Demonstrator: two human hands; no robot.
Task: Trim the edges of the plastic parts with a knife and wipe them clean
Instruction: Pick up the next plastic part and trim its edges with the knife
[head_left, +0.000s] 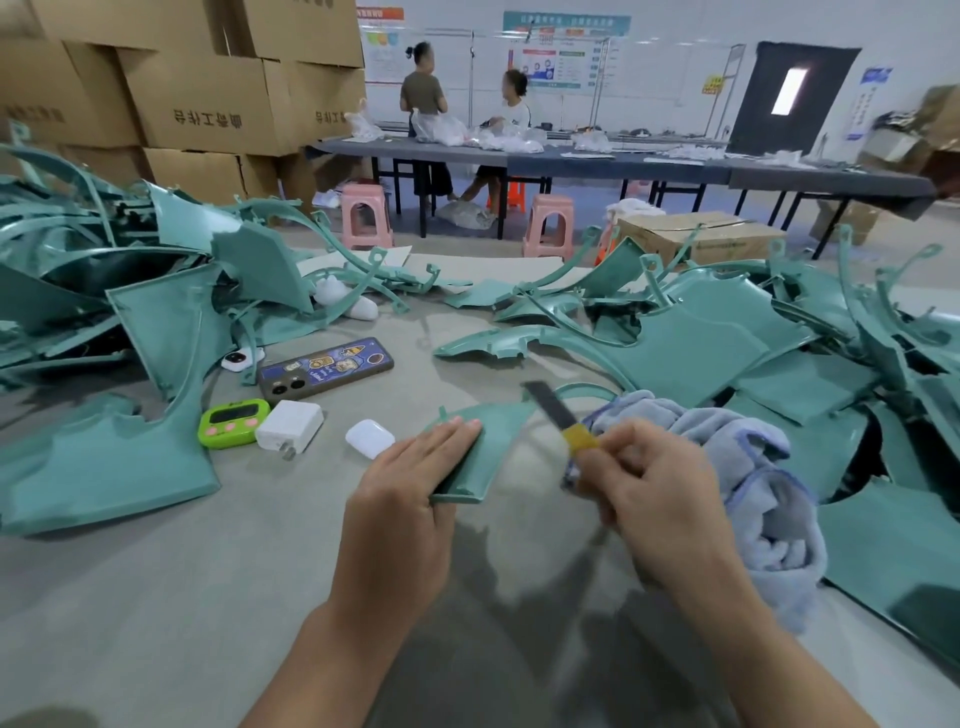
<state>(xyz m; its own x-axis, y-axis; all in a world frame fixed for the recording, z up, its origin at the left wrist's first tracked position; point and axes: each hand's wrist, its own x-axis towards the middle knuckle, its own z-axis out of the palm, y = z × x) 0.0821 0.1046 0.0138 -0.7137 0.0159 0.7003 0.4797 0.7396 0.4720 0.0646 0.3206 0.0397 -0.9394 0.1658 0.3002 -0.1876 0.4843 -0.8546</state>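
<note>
Bare forearms (332, 639), bare left grip (410, 483) and right grip (660, 493).

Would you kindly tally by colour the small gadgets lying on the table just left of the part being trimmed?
White: 3 (charger, earbud case, small device with a red spot, partly under a teal part)
Green: 1 (timer)
Dark blue with stickers: 1 (phone)
Total: 5
</note>
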